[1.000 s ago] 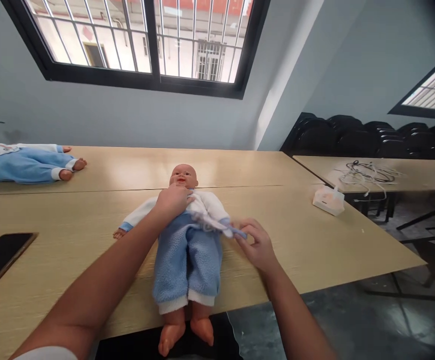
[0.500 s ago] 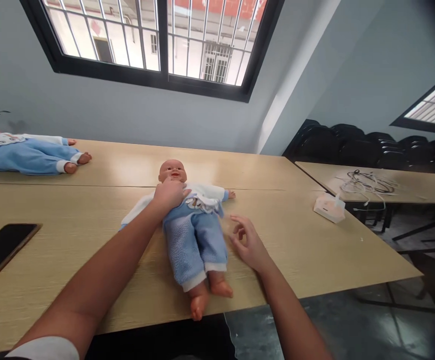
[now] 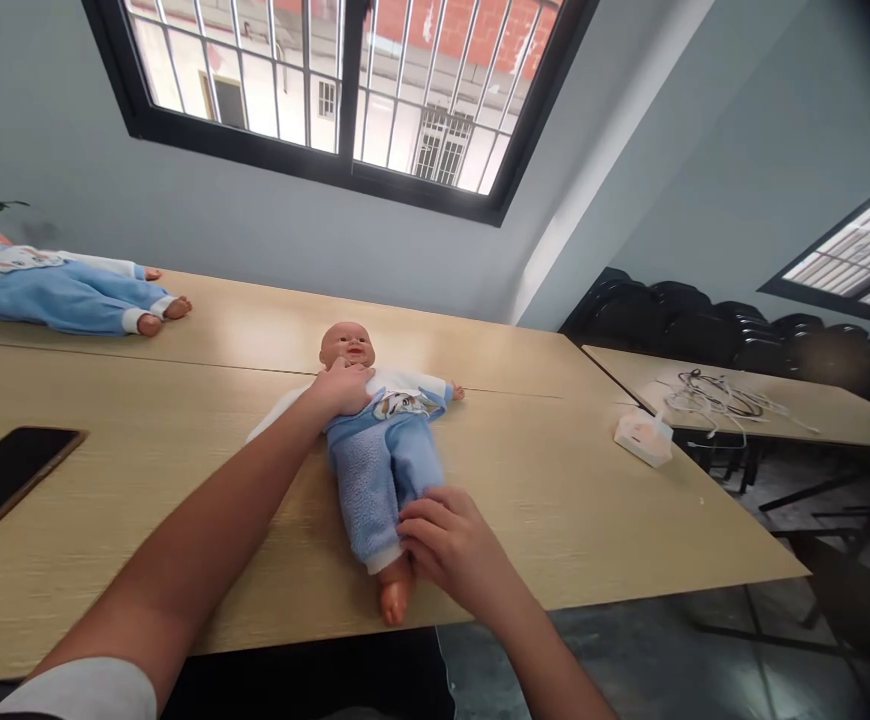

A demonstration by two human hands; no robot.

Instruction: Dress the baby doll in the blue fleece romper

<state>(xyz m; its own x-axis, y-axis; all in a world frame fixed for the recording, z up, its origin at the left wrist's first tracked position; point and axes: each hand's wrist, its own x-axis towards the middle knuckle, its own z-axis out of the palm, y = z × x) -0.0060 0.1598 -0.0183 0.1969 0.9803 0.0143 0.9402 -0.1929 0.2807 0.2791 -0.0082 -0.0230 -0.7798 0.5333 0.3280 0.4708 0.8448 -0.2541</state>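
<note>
Baby doll [image 3: 388, 450], lying on its back on a pale wooden tabletop [image 3: 585, 520], with its head away from us and its legs pointing towards the near edge. It wears a white-sleeved top and fleecy blue trousers [image 3: 364, 500] with white cuffs. Our left hand [image 3: 345, 387] rests at the top of its chest, just under the chin; those fingers are bent, and we cannot tell whether they pinch the cloth or only press on it. Our right hand [image 3: 450, 545] covers one lower trouser leg, its fingers curved and close together; the thumb side is hidden, so we cannot tell whether they grip. The one foot [image 3: 394, 600] that shows lies near the edge, and we judge that a pull towards us could slide the legs over it. Tugging at the cuff might also drag the trousers down or twist the leg, and a heavy left hand could rumple the collar or turn the head. As for writing, we can read none: the printed bib [image 3: 401, 404] carries a small cartoon animal, and any lettering there is too small to make out. The dark phone [image 3: 15, 480] on our left shows no visible brand.
</note>
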